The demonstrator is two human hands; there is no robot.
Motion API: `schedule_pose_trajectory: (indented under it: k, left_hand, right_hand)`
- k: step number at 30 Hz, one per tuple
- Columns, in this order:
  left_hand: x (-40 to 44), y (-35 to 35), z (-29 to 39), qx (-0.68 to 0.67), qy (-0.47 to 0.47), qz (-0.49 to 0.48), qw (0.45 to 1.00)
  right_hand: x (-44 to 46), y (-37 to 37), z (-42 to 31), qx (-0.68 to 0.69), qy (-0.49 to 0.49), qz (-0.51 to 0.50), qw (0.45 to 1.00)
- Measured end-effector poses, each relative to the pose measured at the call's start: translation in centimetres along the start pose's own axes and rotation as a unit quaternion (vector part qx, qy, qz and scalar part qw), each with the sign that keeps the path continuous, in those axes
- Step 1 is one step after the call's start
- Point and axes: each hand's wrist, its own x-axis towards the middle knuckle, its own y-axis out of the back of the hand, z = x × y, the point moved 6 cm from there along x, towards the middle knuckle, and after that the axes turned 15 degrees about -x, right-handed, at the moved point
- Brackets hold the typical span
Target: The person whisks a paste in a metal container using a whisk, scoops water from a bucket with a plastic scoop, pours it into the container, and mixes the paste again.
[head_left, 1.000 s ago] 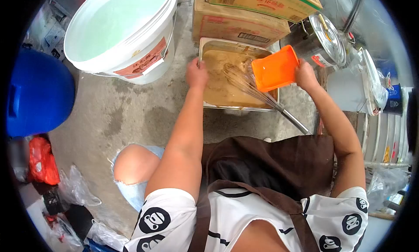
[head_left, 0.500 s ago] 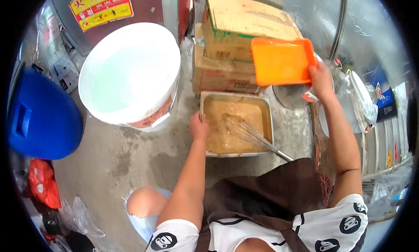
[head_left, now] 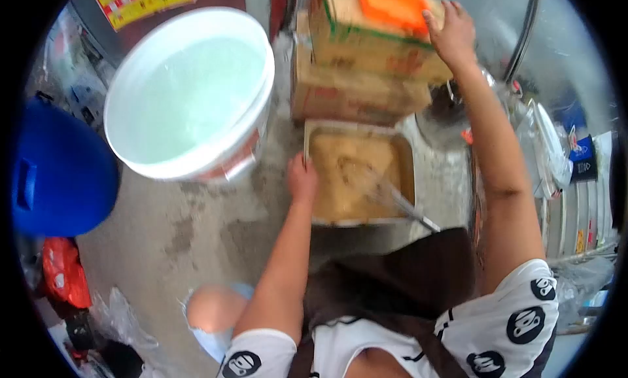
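My left hand (head_left: pixel 303 178) is closed on the left rim of a metal tray (head_left: pixel 412 175) that stands on the floor. Tan batter (head_left: pixel 340 188) fills much of the tray, and a wire whisk (head_left: pixel 396 198) rests in it, its handle leaning over the near right edge. Up on top of the stacked cardboard boxes (head_left: pixel 373 57) lies an orange container (head_left: pixel 394 6). My right hand (head_left: pixel 454 36) is at the container's right end, its thumb near the edge and its other fingers spread apart.
A large white bucket (head_left: pixel 261 110) of pale greenish liquid stands left of the tray. Farther left are a blue barrel (head_left: pixel 65 169) and a red bag (head_left: pixel 65 273). Behind my right arm is a metal pot (head_left: pixel 438 126); plastic-covered containers (head_left: pixel 543 149) stand at the right.
My right hand has carried the orange container from over the tray up and away onto the top box, and its fingers have spread. My left hand stays on the tray rim.
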Motion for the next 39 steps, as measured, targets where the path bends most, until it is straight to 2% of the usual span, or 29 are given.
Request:
schedule_pose_trajectory:
  k: [1, 2, 3, 5, 7, 11, 13, 14, 16, 17, 19, 23, 25, 26, 28, 29, 31, 34, 39]
  left_hand:
    - [0.0, 0.0, 0.1, -0.029, 0.066, -0.004, 0.997]
    - [0.0, 0.0, 0.2, -0.010, 0.049, 0.005, 0.999]
    - [0.1, -0.1, 0.0, -0.014, 0.044, 0.012, 0.999]
    - [0.0, -0.1, -0.4, -0.011, 0.043, 0.019, 0.999]
    - [0.0, 0.1, -0.4, -0.020, 0.061, 0.028, 0.998]
    - [-0.4, 0.1, 0.0, -0.042, 0.082, 0.017, 0.996]
    - [0.0, 0.2, 0.1, -0.027, 0.036, 0.040, 0.998]
    - [0.0, 0.3, 0.2, -0.027, 0.035, 0.044, 0.998]
    - [-0.1, 0.2, 0.0, -0.016, 0.067, 0.042, 0.997]
    - [-0.1, 0.1, 0.0, -0.016, 0.068, 0.040, 0.997]
    - [-0.2, 0.1, 0.4, -0.026, 0.043, 0.059, 0.997]
    - [-0.3, 0.2, 0.7, 0.012, -0.004, 0.070, 0.997]
    - [-0.1, 0.4, 0.5, 0.028, -0.012, 0.068, 0.997]
    - [0.2, 0.7, 0.4, 0.030, -0.010, 0.073, 0.997]
    - [0.0, 0.4, 0.0, 0.004, 0.022, 0.040, 0.999]
    - [-0.1, 0.4, 0.2, 0.004, 0.026, 0.039, 0.999]
    - [0.0, 0.3, 0.2, -0.019, 0.089, 0.019, 0.996]
    - [0.2, 0.3, 0.5, -0.012, 0.073, 0.027, 0.997]
    - [0.3, 0.2, 0.3, 0.016, 0.043, 0.034, 0.998]
  right_hand:
    - [-3.0, 3.7, -2.1, 0.030, 0.114, 0.104, 0.988]
    - [-7.7, 4.2, -3.5, 0.104, 0.124, -0.033, 0.986]
    - [-12.4, 5.0, -4.6, 0.176, 0.127, -0.163, 0.962]
    - [-24.6, 1.0, -4.5, 0.153, 0.185, -0.416, 0.877]
    - [-31.9, 0.9, -4.3, 0.128, 0.204, -0.553, 0.797]
    - [-36.6, 1.1, -4.7, 0.091, 0.243, -0.568, 0.781]
    - [-37.6, 0.1, -4.2, -0.009, 0.266, -0.536, 0.801]
    - [-37.5, 0.1, -4.1, -0.007, 0.269, -0.534, 0.802]
    - [-36.7, 0.9, -3.4, -0.038, 0.272, -0.456, 0.846]
    - [-37.1, 1.0, -2.5, -0.039, 0.272, -0.458, 0.846]
    - [-36.9, 2.1, -0.6, -0.053, 0.286, -0.351, 0.890]
    - [-39.9, 1.4, 0.8, -0.047, 0.339, -0.415, 0.843]
    - [-39.5, 0.4, 0.7, -0.026, 0.263, -0.483, 0.835]
    - [-38.5, 0.2, 0.1, -0.023, 0.268, -0.482, 0.834]
    - [-36.3, 0.1, -0.3, -0.016, 0.232, -0.553, 0.800]
    - [-34.6, 0.6, -1.1, -0.017, 0.233, -0.556, 0.798]
    - [-31.7, 0.7, -3.5, 0.016, 0.227, -0.590, 0.775]
    - [-30.0, -1.8, -6.1, 0.007, 0.271, -0.602, 0.751]
    - [-31.8, -2.9, -9.1, 0.011, 0.286, -0.591, 0.754]
